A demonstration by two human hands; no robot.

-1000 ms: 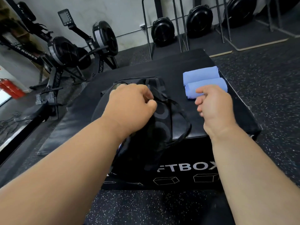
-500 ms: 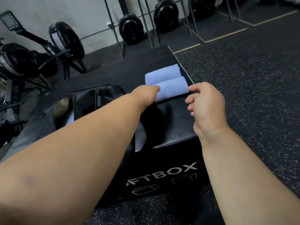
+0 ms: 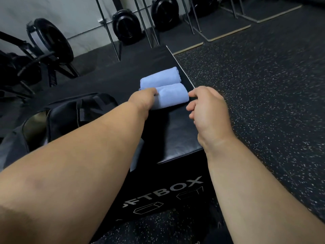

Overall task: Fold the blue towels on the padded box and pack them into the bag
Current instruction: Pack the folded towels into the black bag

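Note:
Two rolled blue towels lie side by side near the right edge of the black padded box (image 3: 182, 138). My left hand (image 3: 143, 101) grips the left end of the nearer towel (image 3: 171, 96), fingers curled over it. The farther towel (image 3: 161, 77) lies untouched behind it. My right hand (image 3: 207, 108) hovers just right of the nearer towel with loosely curled fingers, its fingertips close to the towel's right end and holding nothing. The black bag (image 3: 70, 113) sits on the box to the left, its mouth gaping open.
Speckled rubber floor (image 3: 263, 94) spreads to the right of the box. Rowing machines (image 3: 44, 50) stand at the back left. Metal rack legs (image 3: 144, 25) and black fan wheels (image 3: 125, 27) line the far wall.
My left hand left the bag and reached right to take hold of the nearer towel's left end. My right hand stayed beside the towel. The view swung right.

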